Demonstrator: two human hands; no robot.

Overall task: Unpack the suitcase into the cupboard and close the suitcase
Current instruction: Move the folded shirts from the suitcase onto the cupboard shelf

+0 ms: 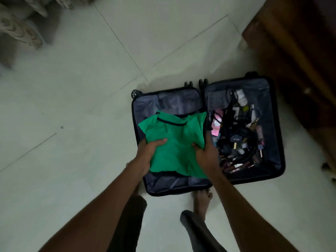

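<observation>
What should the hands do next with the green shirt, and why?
Probably lift the folded green polo shirt out of the open dark suitcase: the left hand and right hand both grip it already.

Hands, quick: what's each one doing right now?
Left hand: grips the left edge of the folded green shirt over the open suitcase.
Right hand: grips the shirt's right edge.

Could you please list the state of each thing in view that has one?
suitcase: open flat on the floor, both halves up.
green shirt: folded, over the left half, gripped at both sides.
left hand: grips the shirt.
right hand: grips the shirt.
cables and small items: loose in the right half, unpacked.
</observation>
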